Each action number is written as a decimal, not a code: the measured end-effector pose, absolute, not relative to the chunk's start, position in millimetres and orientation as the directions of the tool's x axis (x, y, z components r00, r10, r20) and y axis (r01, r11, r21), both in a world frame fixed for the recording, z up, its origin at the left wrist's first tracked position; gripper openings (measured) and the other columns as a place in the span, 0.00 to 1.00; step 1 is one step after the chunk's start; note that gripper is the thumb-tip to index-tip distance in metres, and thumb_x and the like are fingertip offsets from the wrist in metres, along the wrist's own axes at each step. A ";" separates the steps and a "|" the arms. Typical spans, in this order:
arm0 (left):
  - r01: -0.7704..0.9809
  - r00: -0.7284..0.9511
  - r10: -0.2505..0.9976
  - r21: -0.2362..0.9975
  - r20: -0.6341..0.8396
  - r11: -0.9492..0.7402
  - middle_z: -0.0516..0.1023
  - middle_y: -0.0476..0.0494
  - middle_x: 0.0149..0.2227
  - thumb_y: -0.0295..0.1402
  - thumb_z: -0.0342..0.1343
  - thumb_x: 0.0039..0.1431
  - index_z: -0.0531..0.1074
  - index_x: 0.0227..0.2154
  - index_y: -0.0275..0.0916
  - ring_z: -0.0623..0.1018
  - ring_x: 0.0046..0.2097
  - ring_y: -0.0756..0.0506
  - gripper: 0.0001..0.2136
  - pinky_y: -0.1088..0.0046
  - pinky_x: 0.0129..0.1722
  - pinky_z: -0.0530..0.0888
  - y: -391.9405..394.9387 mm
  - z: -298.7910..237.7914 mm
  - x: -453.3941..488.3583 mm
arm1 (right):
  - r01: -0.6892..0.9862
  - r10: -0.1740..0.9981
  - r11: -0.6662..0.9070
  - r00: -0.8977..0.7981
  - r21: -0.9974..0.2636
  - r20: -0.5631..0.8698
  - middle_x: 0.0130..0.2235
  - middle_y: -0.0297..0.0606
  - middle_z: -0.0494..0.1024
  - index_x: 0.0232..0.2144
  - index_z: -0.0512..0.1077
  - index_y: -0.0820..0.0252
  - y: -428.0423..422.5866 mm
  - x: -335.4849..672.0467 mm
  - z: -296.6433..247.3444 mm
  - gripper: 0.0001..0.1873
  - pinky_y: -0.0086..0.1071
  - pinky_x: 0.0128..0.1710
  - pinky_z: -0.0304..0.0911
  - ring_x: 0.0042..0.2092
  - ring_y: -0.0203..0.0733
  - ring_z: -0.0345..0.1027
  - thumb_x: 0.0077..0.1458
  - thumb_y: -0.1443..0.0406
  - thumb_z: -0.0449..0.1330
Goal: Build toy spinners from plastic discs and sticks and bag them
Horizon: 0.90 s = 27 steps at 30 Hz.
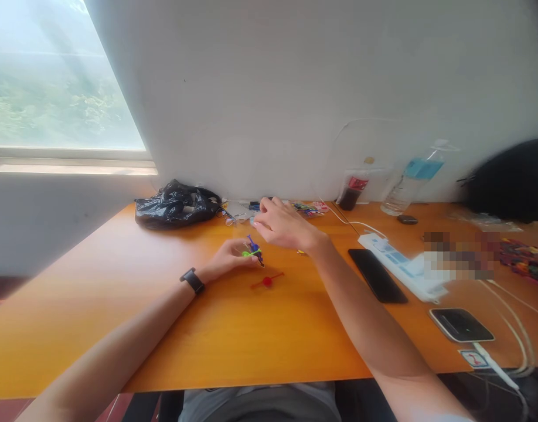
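My left hand (229,257) rests on the orange table (119,305) with its fingers closed on a small bundle of coloured plastic pieces (253,250), purple and green. A black band sits on that wrist. My right hand (282,225) hovers just beyond it, fingers curled in a pinch near the back of the table; whatever it may hold is too small to make out. A red plastic piece (267,281) lies loose on the table just in front of both hands.
A black plastic bag (176,204) and more coloured pieces (306,208) lie by the wall. To the right are a dark cup (351,192), a water bottle (412,181), a phone (377,274), a white power strip (398,264), a second phone (461,324) with cables, and a black bag (510,179).
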<state>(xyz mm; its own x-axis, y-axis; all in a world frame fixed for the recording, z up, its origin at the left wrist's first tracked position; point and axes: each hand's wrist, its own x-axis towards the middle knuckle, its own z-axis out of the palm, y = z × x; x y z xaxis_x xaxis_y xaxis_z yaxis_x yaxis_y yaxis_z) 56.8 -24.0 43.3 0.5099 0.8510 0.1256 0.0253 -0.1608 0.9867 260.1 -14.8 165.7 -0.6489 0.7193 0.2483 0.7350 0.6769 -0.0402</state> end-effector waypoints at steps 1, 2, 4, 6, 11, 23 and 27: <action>0.022 0.514 0.849 0.987 0.123 -0.157 0.85 0.36 0.45 0.44 0.70 0.57 0.81 0.42 0.36 0.83 0.48 0.37 0.18 0.61 0.52 0.77 -24.1 43.7 56.7 | 0.727 0.712 0.685 -0.654 -0.045 0.256 0.49 0.48 0.71 0.30 0.77 0.58 -13.8 261.6 165.6 0.22 0.46 0.51 0.56 0.51 0.54 0.62 0.72 0.62 0.49; 0.020 0.519 0.846 0.988 0.121 -0.153 0.85 0.36 0.45 0.44 0.70 0.57 0.81 0.42 0.36 0.83 0.47 0.37 0.18 0.61 0.52 0.77 -24.1 43.9 56.5 | 0.715 0.701 0.697 -0.663 -0.053 0.261 0.51 0.48 0.70 0.31 0.78 0.58 -13.1 262.8 165.2 0.21 0.46 0.52 0.56 0.52 0.54 0.62 0.72 0.61 0.49; 0.016 0.530 0.840 0.989 0.118 -0.150 0.85 0.36 0.45 0.44 0.70 0.57 0.80 0.42 0.36 0.83 0.47 0.37 0.18 0.60 0.52 0.78 -23.7 43.8 55.9 | 0.682 0.678 0.727 -0.691 -0.084 0.251 0.55 0.46 0.69 0.35 0.80 0.56 -12.5 263.6 164.2 0.20 0.46 0.54 0.56 0.54 0.53 0.63 0.72 0.60 0.50; 0.007 0.534 0.837 0.990 0.117 -0.143 0.85 0.36 0.45 0.44 0.69 0.58 0.80 0.43 0.35 0.84 0.46 0.37 0.18 0.60 0.51 0.78 -23.2 43.1 55.4 | 0.653 0.659 0.749 -0.717 -0.115 0.227 0.58 0.44 0.67 0.37 0.81 0.54 -13.1 262.5 163.1 0.20 0.46 0.54 0.57 0.55 0.53 0.63 0.71 0.59 0.50; -0.021 0.536 0.839 0.995 0.091 -0.094 0.84 0.36 0.45 0.43 0.71 0.57 0.79 0.44 0.35 0.84 0.46 0.37 0.18 0.61 0.49 0.79 -23.4 40.7 55.4 | 0.662 0.669 0.741 -0.708 -0.116 0.227 0.51 0.45 0.74 0.32 0.78 0.60 -12.4 260.0 163.4 0.21 0.40 0.48 0.58 0.45 0.47 0.69 0.71 0.62 0.49; -0.040 0.530 0.846 0.998 0.056 -0.040 0.85 0.37 0.44 0.40 0.73 0.53 0.78 0.47 0.36 0.84 0.45 0.38 0.21 0.61 0.48 0.78 -19.7 33.3 53.8 | 0.467 0.702 0.694 -0.610 -0.549 0.368 0.41 0.40 0.83 0.42 0.80 0.61 21.3 267.7 143.9 0.09 0.30 0.41 0.64 0.41 0.41 0.74 0.60 0.68 0.61; -0.037 0.515 0.856 0.999 0.046 -0.032 0.84 0.38 0.43 0.40 0.74 0.53 0.78 0.47 0.36 0.83 0.44 0.40 0.21 0.65 0.46 0.78 -19.6 33.5 53.4 | 0.331 0.725 0.590 -0.618 -0.737 0.303 0.41 0.41 0.84 0.44 0.81 0.62 38.7 277.2 134.0 0.12 0.30 0.38 0.67 0.39 0.40 0.76 0.60 0.67 0.61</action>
